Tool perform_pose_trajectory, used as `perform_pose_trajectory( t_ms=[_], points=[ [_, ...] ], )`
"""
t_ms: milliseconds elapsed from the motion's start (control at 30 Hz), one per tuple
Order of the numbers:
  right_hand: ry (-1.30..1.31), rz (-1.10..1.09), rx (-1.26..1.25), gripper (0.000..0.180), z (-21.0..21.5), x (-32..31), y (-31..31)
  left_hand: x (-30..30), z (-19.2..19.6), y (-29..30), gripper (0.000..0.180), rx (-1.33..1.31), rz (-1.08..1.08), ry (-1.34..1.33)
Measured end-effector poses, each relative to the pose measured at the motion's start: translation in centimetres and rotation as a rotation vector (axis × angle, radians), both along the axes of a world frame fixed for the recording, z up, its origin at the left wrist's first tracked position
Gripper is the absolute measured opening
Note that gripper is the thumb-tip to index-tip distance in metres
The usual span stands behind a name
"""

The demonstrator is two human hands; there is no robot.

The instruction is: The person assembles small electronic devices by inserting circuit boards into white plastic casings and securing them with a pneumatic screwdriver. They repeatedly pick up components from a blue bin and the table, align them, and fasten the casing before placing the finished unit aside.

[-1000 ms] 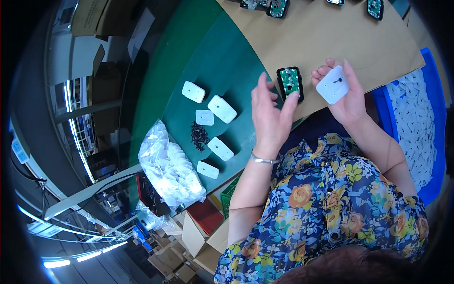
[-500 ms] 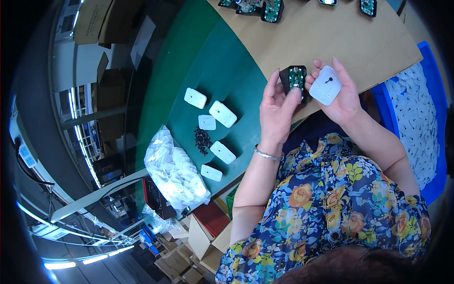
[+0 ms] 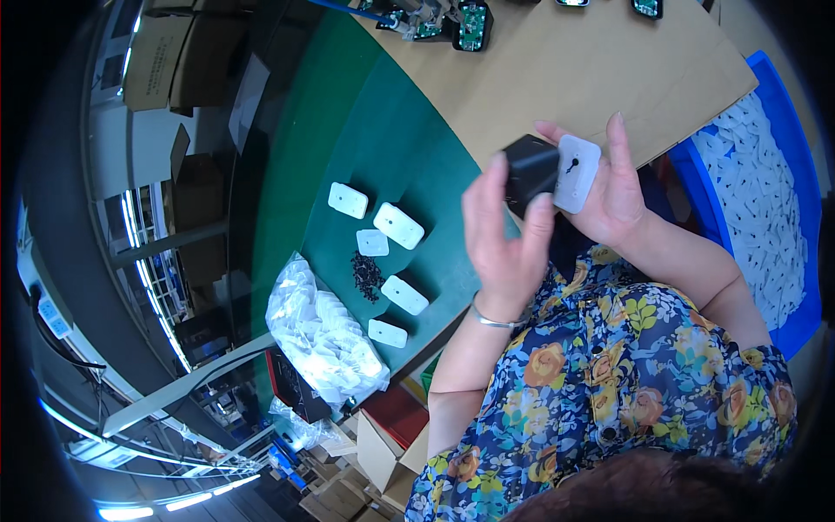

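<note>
My left hand (image 3: pixel 503 239), with a bracelet at its wrist, grips a black plastic housing (image 3: pixel 532 172) between thumb and fingers. The housing's closed outer side faces up, so the circuit board seen in it earlier is hidden. Against my right hand's (image 3: pixel 616 198) palm and fingers rests a white plastic cover (image 3: pixel 577 174) with rounded corners and a dark keyhole-shaped mark. Its thumb points up, away from the cover. The housing's right edge meets or overlaps the cover's left edge; whether they touch I cannot tell.
On the green mat (image 3: pixel 435 165) lie several white covers (image 3: pixel 399 226), a pile of small black parts (image 3: pixel 366 277) and a plastic bag of white pieces (image 3: pixel 317 326). Open housings with green boards (image 3: pixel 472 26) stand on the cardboard sheet (image 3: pixel 600 74). A blue bin (image 3: pixel 798 287) at right holds many white pieces.
My left hand has turned the black housing over, its board side now out of sight, and brought it against the white cover. The cover has tilted and shifted slightly left in my right hand.
</note>
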State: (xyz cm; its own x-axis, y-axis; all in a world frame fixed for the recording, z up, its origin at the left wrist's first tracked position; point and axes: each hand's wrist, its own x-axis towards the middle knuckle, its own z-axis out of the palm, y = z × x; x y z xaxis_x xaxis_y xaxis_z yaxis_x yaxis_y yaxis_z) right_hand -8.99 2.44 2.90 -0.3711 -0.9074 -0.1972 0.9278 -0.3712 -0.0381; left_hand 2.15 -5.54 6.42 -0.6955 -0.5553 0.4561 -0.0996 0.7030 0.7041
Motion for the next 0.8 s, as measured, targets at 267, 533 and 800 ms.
perform_pose_trajectory(
  t_ms=[267, 533, 800],
  points=[
    [0.095, 0.004, -0.025, 0.080, -0.1, 1.4, 0.2, -0.8, -1.0, 1.7, 0.051, -0.169, -0.062, -0.037],
    [0.142, 0.002, -0.038, 0.077, -1.0, 1.6, 0.4, -0.4, -0.8, 1.5, 0.053, -0.158, -0.096, -0.166],
    [0.269, 0.110, 0.148, 0.076, -0.5, 2.2, 0.7, 0.9, 1.7, 0.9, 0.063, -0.073, -0.089, -0.430]
  ],
)
